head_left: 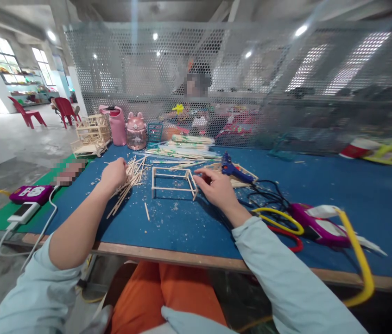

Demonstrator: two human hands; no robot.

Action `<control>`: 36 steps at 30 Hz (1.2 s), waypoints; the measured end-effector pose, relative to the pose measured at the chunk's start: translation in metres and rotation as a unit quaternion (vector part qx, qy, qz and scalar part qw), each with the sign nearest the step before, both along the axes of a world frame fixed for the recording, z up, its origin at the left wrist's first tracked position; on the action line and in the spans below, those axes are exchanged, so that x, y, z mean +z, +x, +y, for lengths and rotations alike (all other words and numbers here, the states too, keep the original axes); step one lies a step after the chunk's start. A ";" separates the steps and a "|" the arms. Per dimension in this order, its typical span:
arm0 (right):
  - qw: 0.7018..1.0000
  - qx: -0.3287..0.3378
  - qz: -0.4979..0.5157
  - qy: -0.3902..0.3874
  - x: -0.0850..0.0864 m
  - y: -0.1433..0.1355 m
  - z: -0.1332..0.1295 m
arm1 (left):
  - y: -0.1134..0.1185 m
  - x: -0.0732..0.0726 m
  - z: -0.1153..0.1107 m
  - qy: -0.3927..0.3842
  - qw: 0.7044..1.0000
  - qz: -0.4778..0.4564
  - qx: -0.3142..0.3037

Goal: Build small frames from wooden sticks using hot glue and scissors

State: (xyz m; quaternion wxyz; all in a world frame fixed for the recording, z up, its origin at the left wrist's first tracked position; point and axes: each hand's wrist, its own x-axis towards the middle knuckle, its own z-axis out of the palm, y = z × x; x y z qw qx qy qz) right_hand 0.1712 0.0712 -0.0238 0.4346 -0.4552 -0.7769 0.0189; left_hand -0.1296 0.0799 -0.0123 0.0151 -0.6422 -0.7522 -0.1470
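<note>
My left hand point(113, 177) is closed at the left edge of a loose pile of thin wooden sticks point(129, 178). Its fingertips face away from me, and what they hold, if anything, is hidden. A small box-shaped frame of wooden sticks point(171, 189) stands on the blue table in front of me. At the frame's right end is my right hand point(218, 189), thumb and fingers loosely curved and apart. Whether its fingertips touch the frame, I cannot tell. Just behind that hand lies a blue glue gun point(236, 169) on some wooden pieces.
Packs of sticks point(185, 147) lie at the back beside a pink bottle point(117, 126) and a clear pink jar point(136, 132). A finished-looking stick model point(91, 134) stands back left. Purple power strips point(31, 194) and cables flank me. Behind a perforated metal screen point(140, 60) sits a person.
</note>
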 end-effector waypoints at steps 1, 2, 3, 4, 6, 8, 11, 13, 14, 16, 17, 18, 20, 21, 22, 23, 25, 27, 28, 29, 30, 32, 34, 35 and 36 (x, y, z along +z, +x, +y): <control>1.000 -0.004 0.010 0.014 0.000 0.000 0.000 | 0.000 0.002 -0.001 0.036 0.999 -0.012 0.010; 0.999 -0.008 0.020 0.026 0.000 0.000 0.000 | 0.001 0.004 -0.002 0.081 0.996 -0.030 0.014; 0.999 -0.010 0.030 0.035 0.001 0.000 -0.001 | 0.003 0.005 -0.003 0.134 0.989 -0.053 0.011; 0.998 -0.009 0.038 0.041 0.001 -0.001 -0.001 | 0.006 0.007 -0.005 0.190 0.979 -0.079 0.002; 0.997 0.003 0.052 0.051 0.003 -0.001 -0.003 | 0.016 0.009 -0.011 0.280 0.950 -0.127 -0.045; 0.996 0.028 0.072 0.046 0.004 -0.003 -0.006 | 0.028 0.009 -0.019 0.322 0.925 -0.155 -0.128; 0.984 0.114 0.132 -0.035 0.005 -0.009 -0.012 | 0.049 0.005 -0.033 0.295 0.895 -0.138 -0.305; 0.958 0.187 0.166 -0.139 0.005 -0.015 -0.017 | 0.061 0.001 -0.040 0.252 0.879 -0.108 -0.390; 0.940 0.219 0.176 -0.193 0.005 -0.018 -0.019 | 0.065 -0.001 -0.041 0.231 0.876 -0.097 -0.411; 0.909 0.259 0.177 -0.276 0.005 -0.023 -0.022 | 0.071 -0.002 -0.043 0.192 0.879 -0.090 -0.428; 0.901 0.268 0.175 -0.293 0.005 -0.023 -0.022 | 0.071 -0.001 -0.043 0.177 0.881 -0.096 -0.428; 0.902 0.268 0.176 -0.290 0.007 -0.022 -0.021 | 0.070 0.000 -0.042 0.170 0.885 -0.109 -0.420; 0.921 0.242 0.198 -0.231 0.014 -0.014 -0.018 | 0.064 0.005 -0.040 0.176 0.900 -0.151 -0.369; 0.932 0.217 0.221 -0.187 0.018 -0.007 -0.016 | 0.059 0.007 -0.038 0.181 0.909 -0.175 -0.332; 0.939 0.188 0.251 -0.142 0.022 0.000 -0.013 | 0.053 0.009 -0.036 0.178 0.918 -0.197 -0.294; 0.940 0.158 0.280 -0.110 0.026 0.008 -0.012 | 0.047 0.010 -0.034 0.161 0.926 -0.211 -0.267; 0.941 0.108 0.311 -0.079 0.032 0.021 -0.013 | 0.034 0.009 -0.029 0.070 0.943 -0.203 -0.255; 0.951 0.094 0.277 -0.098 0.031 0.029 -0.021 | 0.025 0.005 -0.025 -0.050 0.953 -0.153 -0.257; 0.961 0.098 0.233 -0.115 0.028 0.030 -0.027 | 0.023 0.002 -0.023 -0.096 0.953 -0.129 -0.257; 0.970 0.106 0.176 -0.129 0.025 0.029 -0.034 | 0.023 -0.001 -0.022 -0.124 0.952 -0.112 -0.257; 0.978 0.111 0.110 -0.138 0.020 0.028 -0.041 | 0.025 -0.003 -0.022 -0.133 0.952 -0.103 -0.257; 0.985 0.107 -0.014 -0.135 0.010 0.023 -0.053 | 0.032 -0.008 -0.021 -0.124 0.952 -0.103 -0.262; 0.981 0.110 -0.102 -0.124 0.002 0.018 -0.059 | 0.040 -0.012 -0.022 -0.116 0.949 -0.128 -0.263; 0.977 0.121 -0.129 -0.118 -0.001 0.017 -0.059 | 0.043 -0.014 -0.022 -0.107 0.948 -0.151 -0.259; 0.974 0.135 -0.147 -0.111 -0.003 0.016 -0.058 | 0.046 -0.015 -0.022 -0.096 0.945 -0.183 -0.254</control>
